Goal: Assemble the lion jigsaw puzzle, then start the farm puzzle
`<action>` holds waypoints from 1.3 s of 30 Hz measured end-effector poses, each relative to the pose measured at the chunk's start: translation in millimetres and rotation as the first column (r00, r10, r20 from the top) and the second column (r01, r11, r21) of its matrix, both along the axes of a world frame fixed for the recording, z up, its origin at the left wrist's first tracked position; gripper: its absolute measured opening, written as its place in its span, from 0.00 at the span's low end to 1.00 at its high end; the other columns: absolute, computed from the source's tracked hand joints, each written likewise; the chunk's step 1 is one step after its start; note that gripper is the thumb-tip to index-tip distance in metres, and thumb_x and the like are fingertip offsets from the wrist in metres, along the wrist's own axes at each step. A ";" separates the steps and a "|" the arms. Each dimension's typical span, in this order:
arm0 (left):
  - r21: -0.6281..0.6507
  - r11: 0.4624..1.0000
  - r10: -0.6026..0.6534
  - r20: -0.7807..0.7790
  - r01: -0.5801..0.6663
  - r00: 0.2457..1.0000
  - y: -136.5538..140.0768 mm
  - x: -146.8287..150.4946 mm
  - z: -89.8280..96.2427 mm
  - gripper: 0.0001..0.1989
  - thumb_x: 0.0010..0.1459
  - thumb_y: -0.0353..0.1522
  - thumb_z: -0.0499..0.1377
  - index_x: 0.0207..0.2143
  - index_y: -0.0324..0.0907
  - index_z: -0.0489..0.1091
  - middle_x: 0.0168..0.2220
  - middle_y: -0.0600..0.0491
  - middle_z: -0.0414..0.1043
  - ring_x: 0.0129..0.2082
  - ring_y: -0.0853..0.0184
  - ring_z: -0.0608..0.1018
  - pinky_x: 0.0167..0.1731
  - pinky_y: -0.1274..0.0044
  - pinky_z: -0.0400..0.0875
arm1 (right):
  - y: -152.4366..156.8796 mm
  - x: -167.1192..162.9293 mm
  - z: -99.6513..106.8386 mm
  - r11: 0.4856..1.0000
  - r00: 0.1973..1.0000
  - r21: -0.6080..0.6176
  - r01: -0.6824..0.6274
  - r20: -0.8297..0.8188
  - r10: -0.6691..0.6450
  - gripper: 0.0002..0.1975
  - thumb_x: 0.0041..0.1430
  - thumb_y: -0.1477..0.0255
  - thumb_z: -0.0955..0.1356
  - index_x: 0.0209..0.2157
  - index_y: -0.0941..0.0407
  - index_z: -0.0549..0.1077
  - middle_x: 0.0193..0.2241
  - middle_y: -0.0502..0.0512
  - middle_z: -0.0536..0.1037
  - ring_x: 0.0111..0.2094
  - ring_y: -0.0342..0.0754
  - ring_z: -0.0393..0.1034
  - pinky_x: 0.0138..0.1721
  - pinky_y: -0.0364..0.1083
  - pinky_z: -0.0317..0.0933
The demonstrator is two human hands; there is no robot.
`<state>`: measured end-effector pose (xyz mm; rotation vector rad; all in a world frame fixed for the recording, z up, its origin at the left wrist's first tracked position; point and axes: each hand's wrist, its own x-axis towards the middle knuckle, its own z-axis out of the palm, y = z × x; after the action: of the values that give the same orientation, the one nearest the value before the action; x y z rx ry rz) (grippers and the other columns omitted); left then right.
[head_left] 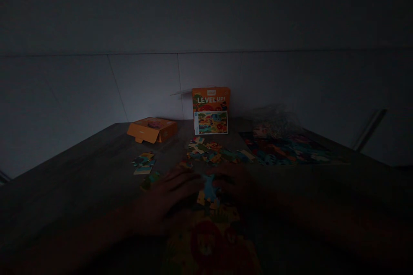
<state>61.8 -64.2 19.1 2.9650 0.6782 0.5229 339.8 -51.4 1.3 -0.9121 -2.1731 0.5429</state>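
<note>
In the dim light, a partly joined jigsaw puzzle (209, 240) lies on the table before me, with a red-maned lion on it. At its top edge is a blue puzzle piece (209, 187), with pale pieces just below. My left hand (174, 193) reaches in from the left, fingers stretched and apart, tips close to the blue piece. My right hand (234, 182) is at the piece's other side, its fingers bent toward it. Darkness and blur hide whether it grips the piece. Loose puzzle pieces (209, 152) lie in a heap beyond my hands.
An orange puzzle box (211, 99) stands at the back, a picture card (211, 123) leaning on it. An opened orange box (153, 129) and a few pieces (143, 162) are left. At right lie a dark joined puzzle (290, 150) and a clear plastic bag (274, 120).
</note>
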 end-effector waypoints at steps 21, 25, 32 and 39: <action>-0.086 0.992 -0.096 0.021 0.098 0.995 -0.2 5.7 4.6 0.16 0.65 0.29 0.53 0.53 0.45 0.72 0.49 0.45 0.72 0.52 0.58 0.72 0.58 0.62 0.65 | 1.1 2.1 -8.4 0.981 0.996 0.181 -0.076 0.069 0.065 0.14 0.61 0.78 0.63 0.45 0.58 0.76 0.35 0.57 0.79 0.37 0.47 0.73 0.40 0.46 0.65; -0.084 0.996 -0.029 0.000 0.029 1.000 -1.8 3.5 6.1 0.16 0.63 0.29 0.55 0.52 0.47 0.73 0.53 0.45 0.68 0.57 0.55 0.67 0.58 0.61 0.65 | 1.1 -0.1 -6.4 0.982 0.996 0.186 -0.021 0.088 0.004 0.13 0.60 0.79 0.63 0.41 0.57 0.77 0.37 0.57 0.78 0.40 0.48 0.72 0.43 0.47 0.65; -0.064 0.998 -0.017 -0.033 0.015 0.999 -1.0 3.2 4.6 0.16 0.65 0.30 0.54 0.54 0.45 0.71 0.59 0.46 0.67 0.63 0.55 0.64 0.63 0.60 0.60 | 10.8 5.0 -14.5 0.962 0.985 0.221 0.162 0.027 -0.173 0.15 0.54 0.83 0.62 0.39 0.58 0.76 0.39 0.59 0.78 0.42 0.51 0.73 0.44 0.51 0.66; -0.060 0.993 0.096 -0.047 -0.099 0.994 5.4 -2.0 -8.2 0.22 0.66 0.35 0.54 0.61 0.46 0.64 0.63 0.44 0.62 0.64 0.51 0.63 0.61 0.57 0.63 | 10.1 4.8 -13.6 0.958 0.977 0.229 0.172 0.087 -0.196 0.13 0.52 0.80 0.66 0.39 0.57 0.76 0.40 0.58 0.78 0.44 0.52 0.72 0.47 0.52 0.65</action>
<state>59.8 -58.8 10.9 2.9047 0.8316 0.4357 344.6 -41.3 -12.3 -1.0270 -2.1631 0.1609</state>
